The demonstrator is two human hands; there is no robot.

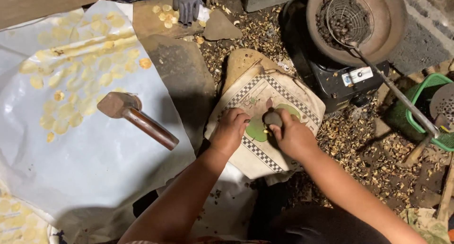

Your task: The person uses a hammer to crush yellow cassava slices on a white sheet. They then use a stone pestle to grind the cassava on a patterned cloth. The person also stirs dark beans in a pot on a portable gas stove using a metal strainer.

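Observation:
My right hand (294,137) grips a small grey stone (273,118) and presses it down on a cloth-covered slab (279,92) with a checkered border. My left hand (230,129) rests curled on the cloth just left of the stone, fingertips near a green patch (256,129). A few small pale bits lie under the stone; what is between my left fingers is hidden.
A wooden-handled mallet (137,116) lies on a white sheet (94,168) spread with thin yellow flattened discs (80,69). A gloved hand of another person (187,3) reaches in at the top. A pan with dark nuts and a wire skimmer (349,17) sits on a stove (350,76). Shells litter the ground; green basket (425,90) right.

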